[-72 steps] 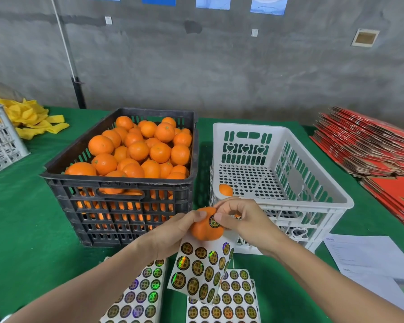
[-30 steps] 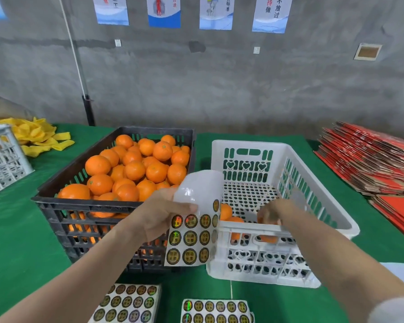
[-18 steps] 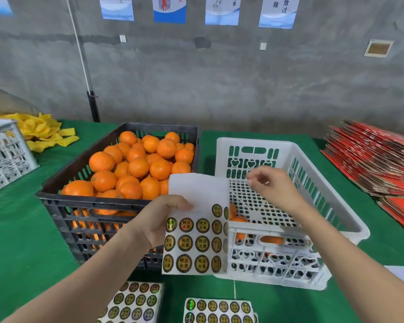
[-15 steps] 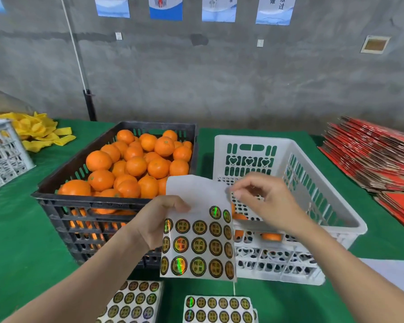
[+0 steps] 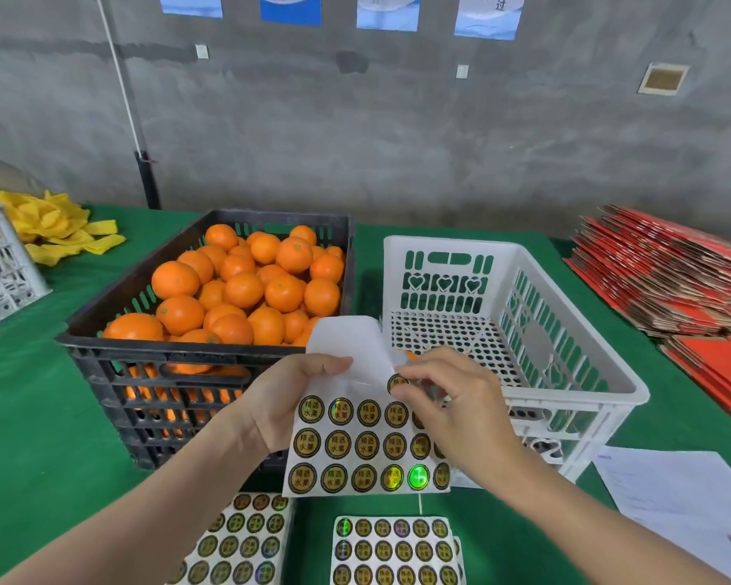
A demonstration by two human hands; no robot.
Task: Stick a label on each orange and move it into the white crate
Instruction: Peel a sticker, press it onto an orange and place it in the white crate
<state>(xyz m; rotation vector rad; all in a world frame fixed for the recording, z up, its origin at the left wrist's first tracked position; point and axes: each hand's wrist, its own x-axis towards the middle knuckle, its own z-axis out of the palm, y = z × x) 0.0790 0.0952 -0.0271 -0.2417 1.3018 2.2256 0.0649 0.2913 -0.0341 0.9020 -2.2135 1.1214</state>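
A black crate (image 5: 178, 356) on the left is heaped with oranges (image 5: 245, 289). To its right stands the white crate (image 5: 566, 356); a sliver of an orange (image 5: 408, 355) shows inside it behind my fingers. My left hand (image 5: 288, 399) holds up a label sheet (image 5: 355, 441) of round gold stickers, its upper part bare. My right hand (image 5: 452, 403) pinches one label (image 5: 396, 382) at the sheet's upper right, with its edge lifted.
Two more label sheets (image 5: 393, 551) lie flat on the green table in front of me. A white paper (image 5: 684, 496) lies at the right, red flat cartons (image 5: 672, 272) are stacked at the far right, and yellow cloths (image 5: 56, 230) and another white crate (image 5: 1, 272) sit at the left.
My right hand dropped the labelled orange into the white crate, then came back to the sheet and took hold of a label. My left hand kept the sheet raised.
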